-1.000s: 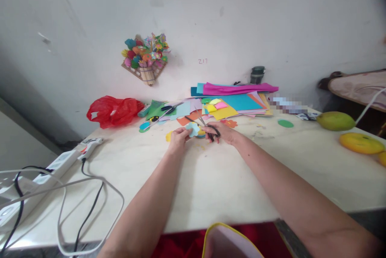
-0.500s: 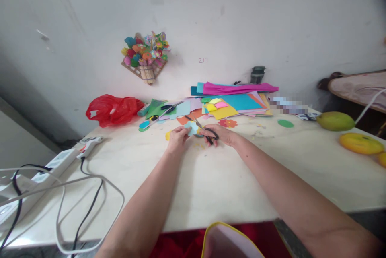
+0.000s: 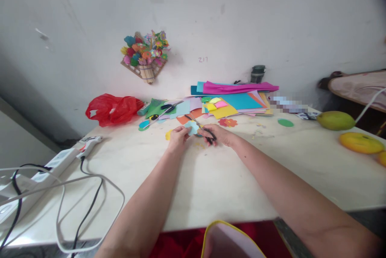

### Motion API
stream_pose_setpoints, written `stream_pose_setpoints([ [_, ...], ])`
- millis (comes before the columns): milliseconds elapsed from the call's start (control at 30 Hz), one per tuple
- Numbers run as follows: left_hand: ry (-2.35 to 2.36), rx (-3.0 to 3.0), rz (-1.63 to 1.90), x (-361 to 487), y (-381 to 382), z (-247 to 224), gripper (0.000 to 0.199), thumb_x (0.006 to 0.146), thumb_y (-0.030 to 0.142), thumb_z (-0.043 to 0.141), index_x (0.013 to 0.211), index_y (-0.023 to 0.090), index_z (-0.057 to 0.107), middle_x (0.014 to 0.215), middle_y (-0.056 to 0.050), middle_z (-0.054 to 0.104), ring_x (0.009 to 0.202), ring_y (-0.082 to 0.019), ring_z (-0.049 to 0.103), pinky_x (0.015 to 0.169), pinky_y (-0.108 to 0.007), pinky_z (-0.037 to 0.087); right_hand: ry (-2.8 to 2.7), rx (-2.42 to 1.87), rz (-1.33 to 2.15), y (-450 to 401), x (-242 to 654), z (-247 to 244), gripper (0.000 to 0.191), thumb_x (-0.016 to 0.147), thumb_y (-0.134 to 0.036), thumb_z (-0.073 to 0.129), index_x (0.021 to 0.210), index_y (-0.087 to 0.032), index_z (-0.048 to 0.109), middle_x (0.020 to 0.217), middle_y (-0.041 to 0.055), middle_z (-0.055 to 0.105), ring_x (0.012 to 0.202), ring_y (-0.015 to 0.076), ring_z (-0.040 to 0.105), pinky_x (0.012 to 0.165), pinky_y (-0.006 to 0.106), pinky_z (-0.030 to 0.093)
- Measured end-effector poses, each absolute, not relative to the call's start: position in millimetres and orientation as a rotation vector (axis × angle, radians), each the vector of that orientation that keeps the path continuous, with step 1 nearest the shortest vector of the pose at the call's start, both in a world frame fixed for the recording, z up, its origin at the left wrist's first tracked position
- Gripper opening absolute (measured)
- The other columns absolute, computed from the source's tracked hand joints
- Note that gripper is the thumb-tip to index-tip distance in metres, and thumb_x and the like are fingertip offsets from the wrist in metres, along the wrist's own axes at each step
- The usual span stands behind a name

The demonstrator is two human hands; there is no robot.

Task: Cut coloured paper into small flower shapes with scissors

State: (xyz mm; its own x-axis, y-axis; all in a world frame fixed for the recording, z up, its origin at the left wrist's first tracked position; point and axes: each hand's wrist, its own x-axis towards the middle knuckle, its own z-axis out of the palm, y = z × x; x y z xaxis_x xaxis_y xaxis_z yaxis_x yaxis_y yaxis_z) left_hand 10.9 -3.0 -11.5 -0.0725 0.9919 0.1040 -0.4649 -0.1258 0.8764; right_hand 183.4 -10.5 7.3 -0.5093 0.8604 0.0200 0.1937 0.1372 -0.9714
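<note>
Between finger and thumb, my left hand pinches a light blue paper flower with a wavy edge. My right hand is closed round the black handles of a pair of scissors, whose blades point up and left beside the flower's right edge. Whether the blades touch the paper is too small to tell. A red and orange paper flower lies just beyond my right hand. Part of a yellow paper piece shows left of my left hand. Small yellow scraps are scattered below the hands.
Stacked coloured sheets lie along the wall, with a second pair of scissors to their left. A red plastic bag sits at the back left. Power strips and loose cables occupy the left side; mangoes are at the right.
The scissor handles have come closer together and the blades have closed somewhat. Both hands stay in nearly the same place.
</note>
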Motion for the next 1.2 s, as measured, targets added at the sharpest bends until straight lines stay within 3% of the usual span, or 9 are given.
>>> stream_pose_setpoints([
  [567,0.826,0.909,1.498,9,-2,-11,0.026,0.046,0.021,0.078,0.048,0.014,0.053,0.051,0.002,0.053,0.050,-0.008,0.051,0.057,-0.022,0.043,-1.724,-1.084,1.384,-6,182,5,0.025,0.071,-0.037,0.067,0.076,-0.016,0.055,0.049,-0.0042,0.052,0.035,0.0074,0.048,0.026,0.017,0.026],
  [933,0.828,1.180,1.156,10,-8,-13,0.025,0.048,0.021,0.079,0.047,0.013,0.056,0.047,0.001,0.054,0.045,-0.008,0.048,0.049,-0.022,0.034,-1.536,-0.863,1.341,-5,191,18,0.039,0.050,-0.019,0.077,0.083,-0.016,0.056,0.063,-0.0041,0.058,0.056,0.0099,0.056,0.052,0.021,0.044],
  [1200,0.847,1.252,1.053,11,-9,-13,0.021,0.048,0.021,0.079,0.051,0.012,0.060,0.047,0.001,0.055,0.044,-0.008,0.047,0.049,-0.023,0.034,-1.610,-0.839,1.308,-5,185,17,0.031,0.052,-0.013,0.068,0.081,-0.016,0.057,0.063,-0.0041,0.056,0.057,0.0096,0.051,0.053,0.021,0.038],
])
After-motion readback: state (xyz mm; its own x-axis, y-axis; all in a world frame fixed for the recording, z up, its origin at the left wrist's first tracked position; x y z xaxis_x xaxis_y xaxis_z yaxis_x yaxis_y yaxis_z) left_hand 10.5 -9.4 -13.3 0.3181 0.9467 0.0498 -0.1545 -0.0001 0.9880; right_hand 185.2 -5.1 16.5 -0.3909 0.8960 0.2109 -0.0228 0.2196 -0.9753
